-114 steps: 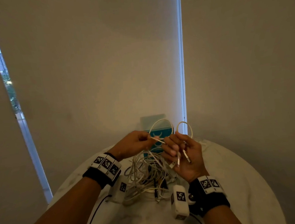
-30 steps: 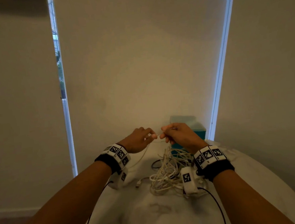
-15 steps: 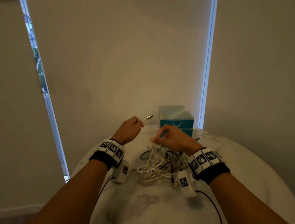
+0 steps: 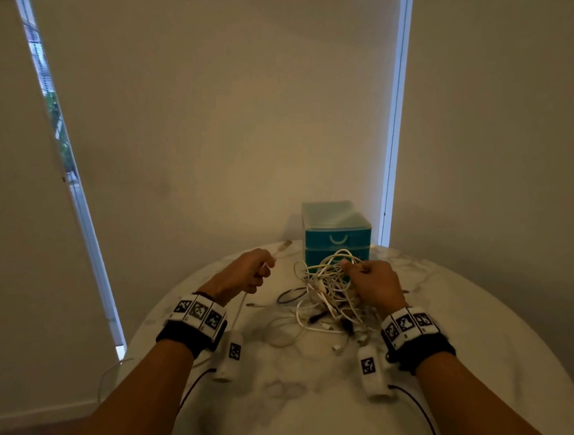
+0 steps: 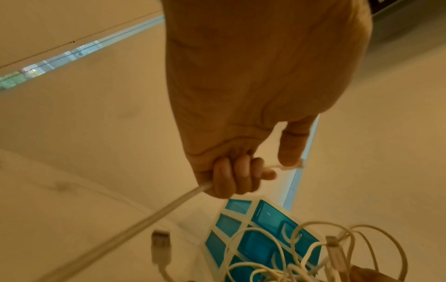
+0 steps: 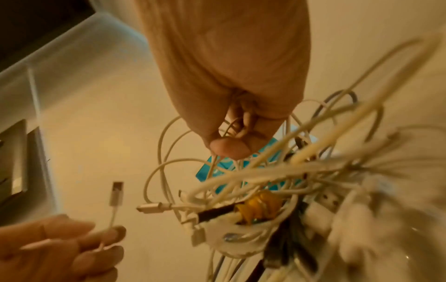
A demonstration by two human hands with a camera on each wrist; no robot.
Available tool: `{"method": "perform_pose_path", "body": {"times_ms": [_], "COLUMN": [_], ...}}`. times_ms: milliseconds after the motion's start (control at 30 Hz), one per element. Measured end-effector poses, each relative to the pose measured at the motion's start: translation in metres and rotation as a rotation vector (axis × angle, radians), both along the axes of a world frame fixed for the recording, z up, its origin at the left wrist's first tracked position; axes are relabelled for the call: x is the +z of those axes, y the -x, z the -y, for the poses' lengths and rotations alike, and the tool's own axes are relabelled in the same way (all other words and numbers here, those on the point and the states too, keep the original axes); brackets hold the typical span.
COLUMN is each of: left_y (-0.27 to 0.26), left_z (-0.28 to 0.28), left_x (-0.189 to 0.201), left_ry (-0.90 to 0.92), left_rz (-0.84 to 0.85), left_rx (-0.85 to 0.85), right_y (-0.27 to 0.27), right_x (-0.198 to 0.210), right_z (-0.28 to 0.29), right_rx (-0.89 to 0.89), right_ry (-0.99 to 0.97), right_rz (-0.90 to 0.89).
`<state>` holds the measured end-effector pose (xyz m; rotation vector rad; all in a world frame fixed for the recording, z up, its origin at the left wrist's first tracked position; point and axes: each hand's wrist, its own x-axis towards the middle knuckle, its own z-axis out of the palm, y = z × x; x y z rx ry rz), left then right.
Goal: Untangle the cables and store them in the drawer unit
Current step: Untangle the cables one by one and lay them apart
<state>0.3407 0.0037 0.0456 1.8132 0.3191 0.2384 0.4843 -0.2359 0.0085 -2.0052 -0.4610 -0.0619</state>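
A tangle of mostly white cables (image 4: 326, 300) lies on the round marble table (image 4: 476, 322), in front of a teal drawer unit (image 4: 336, 234) with its drawers closed. My left hand (image 4: 249, 275) grips one white cable (image 5: 144, 221) in a fist; its USB plug (image 4: 282, 246) sticks out past my fingers. My right hand (image 4: 369, 279) holds a bunch of cable loops (image 6: 231, 129) at the top of the tangle and lifts them slightly. In the right wrist view the left hand (image 6: 60, 253) and the plug (image 6: 115, 192) appear at lower left.
Another loose USB plug (image 5: 160, 246) and a dark cable loop (image 4: 290, 296) lie on the table between the hands. Window blinds (image 4: 235, 101) hang behind the table. Bare tabletop lies near my forearms.
My left hand has pulled its cable away to the left, plug end free of the tangle. My right hand has dropped onto the tangle and taken hold of its loops.
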Motion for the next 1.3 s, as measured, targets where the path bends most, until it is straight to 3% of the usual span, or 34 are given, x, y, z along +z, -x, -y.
{"method": "perform_pose_path", "body": {"times_ms": [33,100,200,333,433,533,600,700,833,967,1100,1300], "left_y": [-0.005,-0.016,-0.027,-0.031,-0.035,-0.04,-0.044,-0.05,-0.057,-0.055,-0.055,-0.05], "left_z": [0.0,0.0,0.0,0.005,0.01,0.007,0.009,0.017,0.019,0.026,0.031,0.044], "left_x": [-0.006,-0.018,-0.034,-0.034,-0.038,-0.041,-0.042,-0.046,-0.046,-0.051,-0.064,-0.072], "left_ry": [-0.035,-0.279,-0.63,-0.808,-0.871,-0.853,-0.833,-0.799,-0.787,-0.519,-0.26,-0.069], "left_rz": [-0.003,-0.064,-0.218,-0.371,-0.342,-0.252,-0.209,-0.247,-0.163,0.074,0.277,0.45], "left_rx": [0.047,0.111,0.051,-0.151,-0.172,-0.152,-0.224,-0.307,-0.255,-0.159,0.052,0.049], "right_y": [-0.001,-0.003,-0.002,0.008,0.012,0.015,0.017,0.023,0.022,0.014,0.021,0.028], "right_x": [-0.006,-0.02,-0.034,-0.028,-0.023,-0.022,-0.021,-0.016,-0.012,-0.011,-0.009,0.013], "right_z": [0.001,-0.001,-0.003,0.001,0.004,0.005,0.005,0.005,0.005,0.007,0.011,0.032], "right_rx": [-0.009,-0.011,-0.01,-0.011,0.017,0.043,0.046,0.066,0.087,0.07,0.216,0.317], "right_ry": [-0.062,-0.183,-0.371,-0.549,-0.65,-0.736,-0.783,-0.841,-0.92,-0.743,-0.49,-0.299], "right_rz": [-0.033,-0.075,-0.139,-0.253,-0.324,-0.399,-0.435,-0.48,-0.519,-0.45,-0.411,-0.351]}}
